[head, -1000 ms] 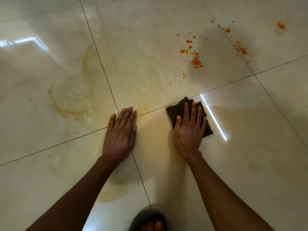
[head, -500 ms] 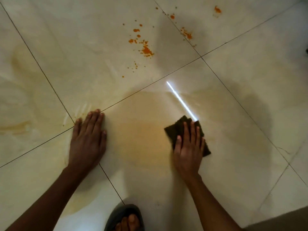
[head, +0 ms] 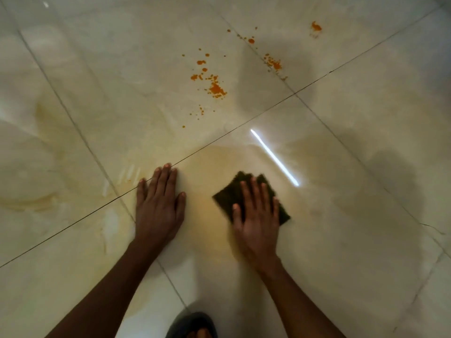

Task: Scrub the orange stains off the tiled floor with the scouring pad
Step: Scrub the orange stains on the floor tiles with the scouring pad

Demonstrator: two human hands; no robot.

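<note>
A dark green scouring pad (head: 228,195) lies flat on the glossy cream tiled floor (head: 366,240). My right hand (head: 257,215) presses down on it, fingers spread, covering most of the pad. My left hand (head: 158,203) rests flat on the floor to the left, fingers apart, holding nothing. A pale yellow-orange smear (head: 207,186) spreads between the two hands. Bright orange stains (head: 216,89) speckle the tile beyond the hands. More orange spots (head: 274,63) lie farther right, and a single orange blot (head: 316,26) sits near the top.
Dark grout lines (head: 244,126) cross the floor diagonally. Faint yellowish rings (head: 36,201) mark the tiles at left. A streak of reflected light (head: 274,157) shines beside the pad. My foot in a dark sandal (head: 192,325) shows at the bottom edge.
My right hand has slid the pad back toward me from the grout line and is blurred with motion. My left hand shifted onto the nearer tile beside the smear.
</note>
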